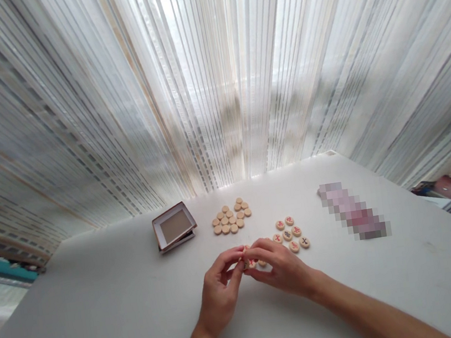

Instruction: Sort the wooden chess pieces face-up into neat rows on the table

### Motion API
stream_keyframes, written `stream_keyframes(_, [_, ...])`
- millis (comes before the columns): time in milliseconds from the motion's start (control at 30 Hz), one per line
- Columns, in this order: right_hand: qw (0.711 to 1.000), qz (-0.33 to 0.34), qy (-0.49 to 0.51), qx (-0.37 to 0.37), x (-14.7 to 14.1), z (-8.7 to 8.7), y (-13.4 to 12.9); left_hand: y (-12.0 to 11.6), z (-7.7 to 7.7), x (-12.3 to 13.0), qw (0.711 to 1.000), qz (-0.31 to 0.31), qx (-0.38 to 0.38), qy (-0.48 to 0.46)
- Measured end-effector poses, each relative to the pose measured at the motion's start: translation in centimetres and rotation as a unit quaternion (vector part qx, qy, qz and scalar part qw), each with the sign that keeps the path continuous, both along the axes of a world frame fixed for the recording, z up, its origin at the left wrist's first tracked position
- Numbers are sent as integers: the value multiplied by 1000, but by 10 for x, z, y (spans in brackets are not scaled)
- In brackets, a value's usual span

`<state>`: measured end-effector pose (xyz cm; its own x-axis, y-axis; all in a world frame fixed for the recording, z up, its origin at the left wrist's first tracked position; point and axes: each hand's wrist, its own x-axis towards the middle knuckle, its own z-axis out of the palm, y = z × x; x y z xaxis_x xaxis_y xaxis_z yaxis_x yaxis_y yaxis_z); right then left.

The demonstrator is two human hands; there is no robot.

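Observation:
My left hand [219, 287] is closed, with its thumb and fingertips pinched at the edge of round wooden Chinese chess pieces. My right hand [279, 265] meets it from the other side, thumb and fingers curved round the same small cluster. One Chinese chess piece [251, 263] with a red character shows between the hands; others are partly hidden under my right hand. Just beyond that hand lie several face-up pieces [287, 234] with red or black characters. Farther back, a group of blank-side-up pieces [225, 221] rests on the table.
An open shallow box [175, 226] with brown edges sits at the back left of the white table [114, 302]. A blurred pinkish object [353, 211] lies to the right. Striped sheer curtains [213, 81] hang along the table's far edge.

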<state>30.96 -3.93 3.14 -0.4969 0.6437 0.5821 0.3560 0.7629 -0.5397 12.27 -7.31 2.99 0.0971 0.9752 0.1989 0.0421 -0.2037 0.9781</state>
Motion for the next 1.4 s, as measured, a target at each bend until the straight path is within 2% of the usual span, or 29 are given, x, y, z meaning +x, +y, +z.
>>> stream_keyframes(267, [1000, -6, 1, 19, 1, -2, -2, 2, -3, 1, 999, -11, -44, -19])
stream_keyframes(667, [1000, -8, 16, 13, 0, 3, -3, 0, -2, 3, 998, -37, -56, -13])
stream_keyframes(1000, [1000, 27, 0, 8, 2, 5, -3, 1, 0, 3, 999, -30, -43, 0])
stream_keyframes(1400, [999, 44, 27, -13, 2, 8, -5, 3, 2, -1, 999, 15, -22, 40])
